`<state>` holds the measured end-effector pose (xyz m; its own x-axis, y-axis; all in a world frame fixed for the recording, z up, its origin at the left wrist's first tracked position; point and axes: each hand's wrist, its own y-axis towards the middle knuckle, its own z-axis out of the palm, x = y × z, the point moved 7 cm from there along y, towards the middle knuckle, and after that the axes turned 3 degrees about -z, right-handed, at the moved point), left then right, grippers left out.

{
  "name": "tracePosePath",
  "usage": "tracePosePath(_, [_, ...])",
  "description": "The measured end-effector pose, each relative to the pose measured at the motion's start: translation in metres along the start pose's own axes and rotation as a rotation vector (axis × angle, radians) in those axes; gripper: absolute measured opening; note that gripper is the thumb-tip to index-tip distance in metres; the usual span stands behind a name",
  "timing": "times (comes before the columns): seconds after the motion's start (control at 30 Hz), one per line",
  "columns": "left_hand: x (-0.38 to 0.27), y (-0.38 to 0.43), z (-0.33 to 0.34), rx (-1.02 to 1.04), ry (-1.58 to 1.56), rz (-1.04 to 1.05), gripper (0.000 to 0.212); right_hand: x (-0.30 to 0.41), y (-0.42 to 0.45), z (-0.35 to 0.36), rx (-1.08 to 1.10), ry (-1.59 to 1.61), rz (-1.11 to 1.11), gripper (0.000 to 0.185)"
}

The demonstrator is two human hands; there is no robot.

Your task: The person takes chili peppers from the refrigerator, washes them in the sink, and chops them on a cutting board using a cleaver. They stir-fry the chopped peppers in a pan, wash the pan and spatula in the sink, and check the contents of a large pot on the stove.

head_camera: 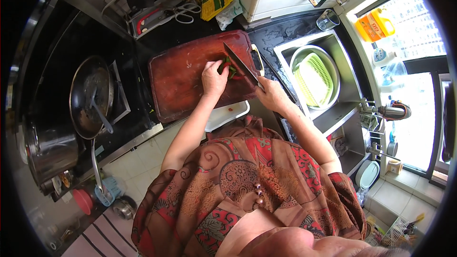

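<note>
On a reddish-brown wooden cutting board point(178, 78), my left hand point(215, 78) has its fingers on a small pile of cut red and green peppers point(232, 73). My right hand point(273, 92) is closed around the handle of a kitchen knife point(241, 62), whose blade slants across the board just right of the pieces. Part of the pepper pile is hidden by my left fingers. Below the board's front edge, a white plastic tray point(228, 114) holds a small red piece.
A frying pan point(84, 100) with a spatula rests on the stove at left, near a large steel pot point(53, 150). Scissors point(185, 12) lie in a tray behind the board. At right, the sink holds a metal basin point(335, 89) with a green plastic basket point(314, 78).
</note>
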<state>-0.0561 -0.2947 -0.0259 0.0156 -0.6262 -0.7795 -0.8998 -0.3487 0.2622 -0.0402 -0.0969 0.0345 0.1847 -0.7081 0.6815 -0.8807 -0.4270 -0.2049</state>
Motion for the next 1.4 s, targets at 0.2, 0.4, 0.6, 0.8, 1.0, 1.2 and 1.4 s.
tracePosePath(0.2, [-0.001, 0.003, 0.008, -0.025, -0.039, -0.054, 0.027, 0.002, -0.011, -0.004, -0.006, -0.034, -0.083, 0.017])
tracePosePath(0.4, [-0.001, 0.006, 0.018, -0.064, 0.046, -0.086, 0.022, 0.0, -0.01, 0.008, 0.004, -0.22, -0.095, 0.017])
tracePosePath(0.6, [0.003, 0.007, 0.022, -0.031, 0.006, -0.069, 0.018, 0.024, -0.003, 0.012, 0.052, -0.405, -0.068, 0.014])
tracePosePath(0.8, [-0.002, 0.012, 0.02, -0.038, 0.054, -0.002, 0.018, 0.007, 0.03, 0.044, 0.018, -0.43, 0.041, 0.024])
tracePosePath(1.0, [0.002, 0.011, 0.018, -0.085, -0.034, -0.013, 0.018, 0.01, 0.019, 0.005, 0.012, -0.327, 0.043, 0.022])
tracePosePath(1.2, [0.007, 0.007, 0.021, -0.081, -0.042, -0.036, 0.016, 0.009, -0.004, 0.014, 0.144, -0.376, 0.058, 0.019])
tracePosePath(1.4, [0.007, 0.009, 0.024, -0.036, 0.014, -0.056, 0.018, 0.005, 0.041, 0.043, -0.031, -0.367, 0.03, 0.018])
